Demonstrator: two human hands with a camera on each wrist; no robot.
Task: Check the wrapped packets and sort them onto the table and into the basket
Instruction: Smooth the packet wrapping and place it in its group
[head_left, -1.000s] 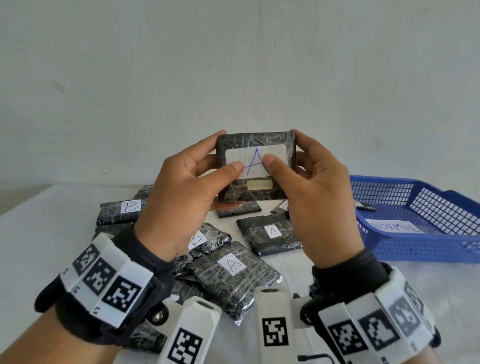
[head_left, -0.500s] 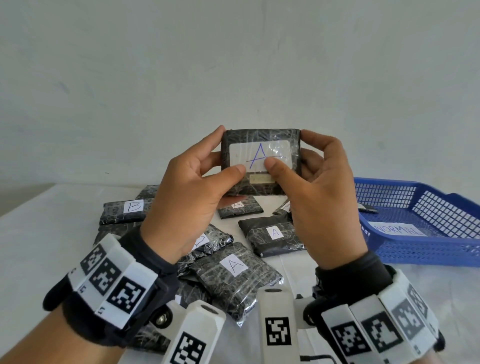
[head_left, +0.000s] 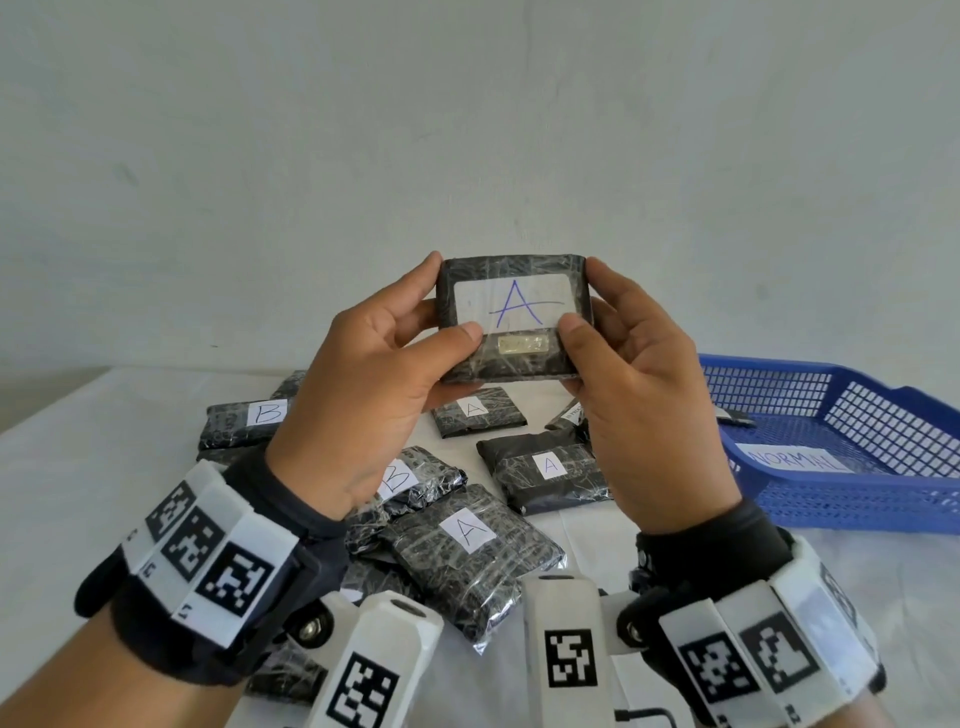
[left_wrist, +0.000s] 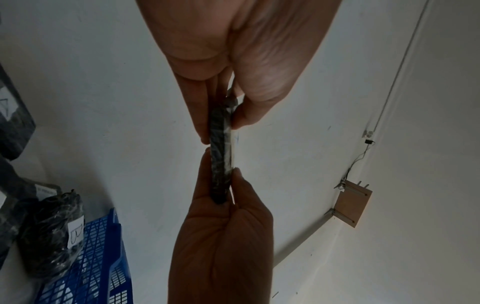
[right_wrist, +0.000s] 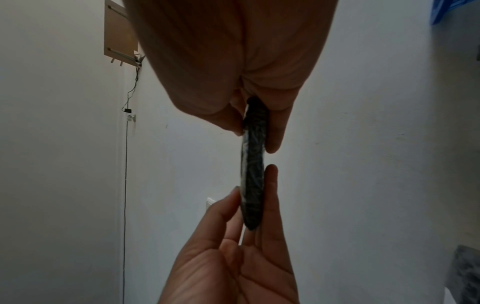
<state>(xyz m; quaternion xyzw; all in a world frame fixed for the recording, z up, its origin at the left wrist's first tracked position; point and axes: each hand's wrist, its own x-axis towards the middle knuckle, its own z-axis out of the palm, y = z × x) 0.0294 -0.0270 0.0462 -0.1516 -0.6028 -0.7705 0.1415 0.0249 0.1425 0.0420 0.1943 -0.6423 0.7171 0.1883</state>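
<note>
Head view: the packet (head_left: 511, 317) marked A, pinched at its ends by the left hand (head_left: 363, 395) and right hand (head_left: 639, 410), has risen and both thumbs have slid off its label, so checking continues; the basket (head_left: 852, 499) sits beyond the right hand. Wrist views: each hand's thumb and fingers clamp the packet edge-on.
</note>
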